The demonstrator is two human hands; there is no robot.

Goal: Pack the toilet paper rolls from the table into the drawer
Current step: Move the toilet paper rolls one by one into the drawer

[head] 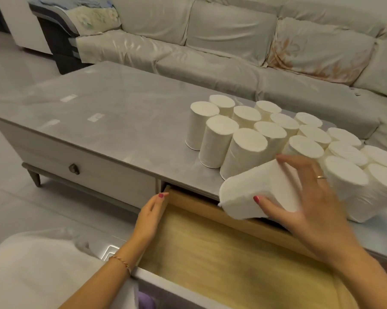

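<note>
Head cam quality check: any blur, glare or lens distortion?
Head view: wide-angle bowing along the table edge; soft glare patches on the tabletop; slight motion blur on the right hand and its roll; left hand sharper; warm, dim indoor light.

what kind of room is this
Most likely a home living room: a covered sofa runs behind a low coffee table with drawers, on a pale tiled floor.

Your arms are bare to the frame edge, no sleeves showing. Left hand (151, 216): red-pink polish on the nails, thin twisted rose-gold bracelet (120, 263) at the wrist. Right hand (303, 197): same polish visible on the thumbnail, slim gold ring (321, 177) on one finger. White garment (32, 270) over your lap, lower left.
</note>
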